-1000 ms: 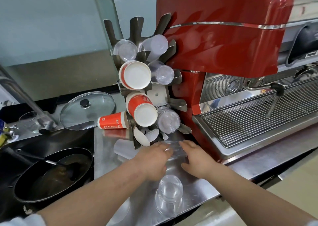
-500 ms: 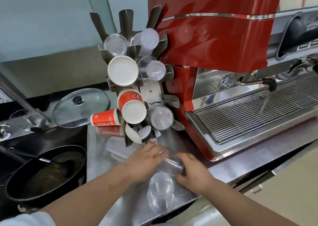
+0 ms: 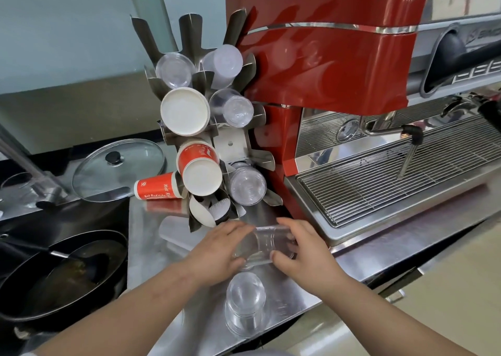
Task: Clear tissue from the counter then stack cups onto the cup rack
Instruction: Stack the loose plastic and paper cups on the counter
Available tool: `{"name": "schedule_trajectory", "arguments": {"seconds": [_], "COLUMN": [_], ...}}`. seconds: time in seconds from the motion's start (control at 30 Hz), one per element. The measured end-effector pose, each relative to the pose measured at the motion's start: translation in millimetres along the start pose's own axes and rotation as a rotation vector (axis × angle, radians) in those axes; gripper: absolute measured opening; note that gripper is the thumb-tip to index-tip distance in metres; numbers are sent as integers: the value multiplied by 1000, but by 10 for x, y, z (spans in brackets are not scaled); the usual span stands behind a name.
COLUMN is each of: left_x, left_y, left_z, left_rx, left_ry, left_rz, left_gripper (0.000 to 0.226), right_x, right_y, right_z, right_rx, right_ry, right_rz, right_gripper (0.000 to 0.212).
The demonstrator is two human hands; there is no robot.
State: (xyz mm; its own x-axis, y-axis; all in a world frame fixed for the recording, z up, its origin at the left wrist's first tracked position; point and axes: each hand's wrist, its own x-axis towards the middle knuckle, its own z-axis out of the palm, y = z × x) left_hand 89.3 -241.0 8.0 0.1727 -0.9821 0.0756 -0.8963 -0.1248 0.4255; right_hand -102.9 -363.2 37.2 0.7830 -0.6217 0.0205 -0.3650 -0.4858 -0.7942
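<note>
A metal cup rack (image 3: 235, 144) stands on the steel counter (image 3: 151, 220) beside the red espresso machine. Its slots hold clear plastic cups (image 3: 246, 185), white paper cups (image 3: 185, 115) and red paper cups (image 3: 200, 166). My left hand (image 3: 221, 250) and my right hand (image 3: 298, 250) both grip a clear plastic cup stack (image 3: 267, 243), lying on its side just above the counter, in front of the rack's base. Another clear cup stack (image 3: 245, 305) stands upside down near the front edge. One red paper cup (image 3: 157, 186) lies on its side left of the rack.
The red espresso machine (image 3: 325, 71) with its drip grate (image 3: 393, 182) fills the right side. A glass pot lid (image 3: 119, 170) leans at the back left. A black pan (image 3: 62, 274) with a ladle sits lower left. A frosted cup (image 3: 172, 227) lies beside the rack.
Both hands closed around the clear cup stack and drew it back from the rack's base toward me, lifting it slightly. The camera view shifted a little.
</note>
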Motion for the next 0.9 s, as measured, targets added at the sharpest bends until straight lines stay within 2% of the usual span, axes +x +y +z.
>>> {"name": "schedule_trajectory", "arguments": {"seconds": [0.23, 0.37, 0.63, 0.9], "left_x": [16, 50, 33, 57], "left_y": [16, 27, 45, 101], "left_z": [-25, 1, 34, -27], "left_rx": [-104, -173, -283, -258], "left_ry": [-21, -64, -105, -141], "left_rz": [-126, -191, -224, -240], "left_gripper": [74, 74, 67, 59], "right_x": [133, 192, 235, 265], "right_y": [-203, -248, -219, -208], "right_z": [-76, -89, 27, 67], "right_rx": [-175, -221, -282, -305], "right_ry": [-12, -36, -158, -178], "right_rz": [-115, -121, -121, -88], "right_gripper": [75, 76, 73, 74]}}
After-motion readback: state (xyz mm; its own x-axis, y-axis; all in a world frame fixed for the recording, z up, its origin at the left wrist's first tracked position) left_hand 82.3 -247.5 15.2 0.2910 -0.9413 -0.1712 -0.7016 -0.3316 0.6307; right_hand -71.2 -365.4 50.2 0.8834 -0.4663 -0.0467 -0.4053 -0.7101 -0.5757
